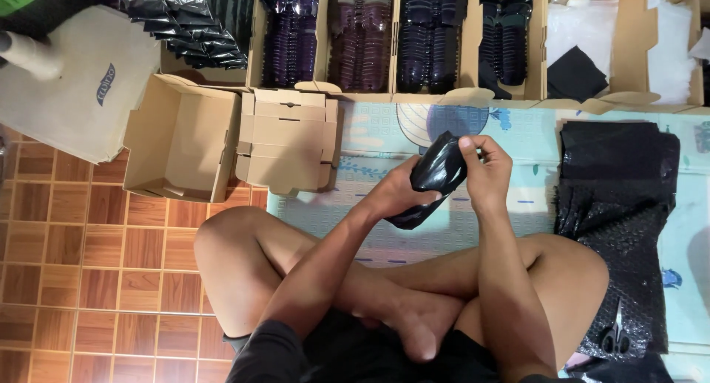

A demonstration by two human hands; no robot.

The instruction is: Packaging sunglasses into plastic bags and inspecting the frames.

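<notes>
I see my left hand (403, 194) clamped around the lower end of the black pouch (436, 176). Its long axis tilts toward one o'clock, up to my right hand (484, 168), whose fingers pinch the top edge, above the mat (370, 142).

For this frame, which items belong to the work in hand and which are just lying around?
In hand:
left hand
right hand
black pouch, held by both

Lying about:
open cardboard box
folded box
bubble wrap pile
scissors
</notes>
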